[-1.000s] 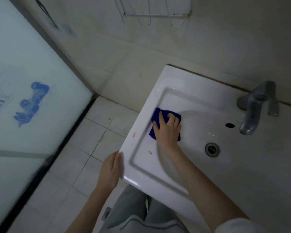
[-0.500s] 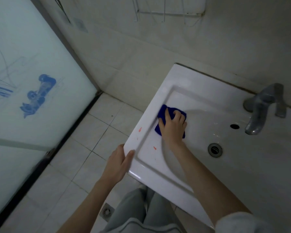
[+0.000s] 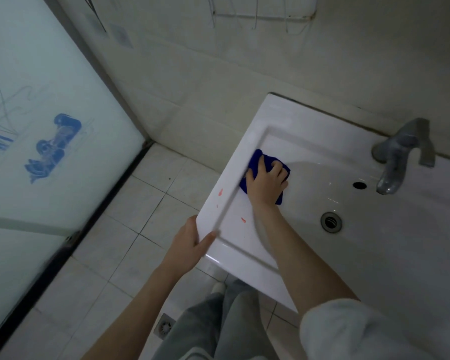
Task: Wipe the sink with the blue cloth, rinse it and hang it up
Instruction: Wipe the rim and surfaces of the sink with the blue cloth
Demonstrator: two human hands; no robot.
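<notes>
The white sink (image 3: pixel 283 120) juts from the wall on the right, with small red marks on its left rim and inner ledge. My right hand (image 3: pixel 266 184) presses the blue cloth (image 3: pixel 255 159) against the basin's upper left slope, fingers spread over it and slightly curled. Only the cloth's edges show around the hand. My left hand (image 3: pixel 190 242) holds the sink's front left corner, thumb on top of the rim.
A grey tap (image 3: pixel 398 157) stands at the sink's back right above the overflow hole (image 3: pixel 359 185) and drain (image 3: pixel 331 222). A wire rack (image 3: pixel 263 14) hangs on the wall above. A frosted glass door (image 3: pixel 37 126) closes the left; a floor drain (image 3: pixel 164 327) lies by my legs.
My right hand has slid the cloth a little up the basin's left slope. My left hand has closed onto the sink's corner, thumb now over the rim.
</notes>
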